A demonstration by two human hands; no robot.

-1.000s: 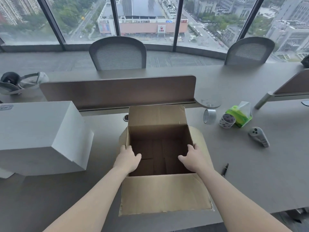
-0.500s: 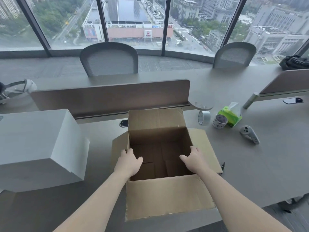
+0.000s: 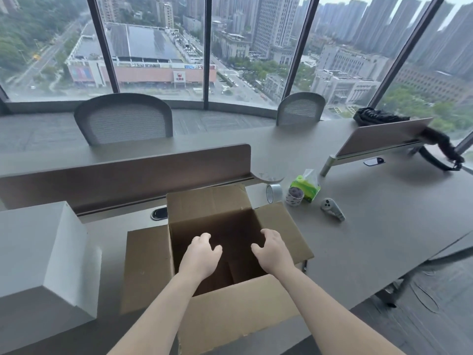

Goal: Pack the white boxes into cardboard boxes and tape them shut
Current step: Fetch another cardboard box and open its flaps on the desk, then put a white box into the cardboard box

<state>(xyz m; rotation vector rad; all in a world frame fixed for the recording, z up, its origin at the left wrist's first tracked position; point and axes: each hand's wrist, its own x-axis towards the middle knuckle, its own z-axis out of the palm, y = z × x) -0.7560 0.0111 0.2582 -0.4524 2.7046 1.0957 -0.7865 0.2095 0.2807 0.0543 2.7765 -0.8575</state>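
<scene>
Two bare hands are hovering over the mouth of the cardboard box (image 3: 238, 313) in the head view, the only view on offer. The left hand (image 3: 201, 254) is hanging just inside the left wall and the right hand (image 3: 272, 251) just inside the right wall. Both have their fingers loosely curled and are grasping nothing; whether any fingertip is brushing the inner walls I cannot tell. The cardboard box is standing upright near the front edge of the desk (image 3: 384, 242) with its top flaps folded outward, and nothing is showing inside it but its own bottom flaps. The white box (image 3: 38, 252) is sitting closed on the desk to the left, just beside the left flap and not yet packed. A roll of tape (image 3: 273, 193) is standing on edge beyond the right flap, near the end of the divider (image 3: 128, 172). A second roll (image 3: 294, 197), a green tissue pack (image 3: 308, 188) and a controller (image 3: 332, 209) are lying further right.

Judging from this, the opening-up step is finishing and packing is coming due. The next move is calling for both hands to swing left, take the white box by opposite sides, lift it above the flaps and lower it squarely. It is looking nearly as wide as the opening, so it may be catching on a flap if tilted. Taping is waiting until after that.
</scene>
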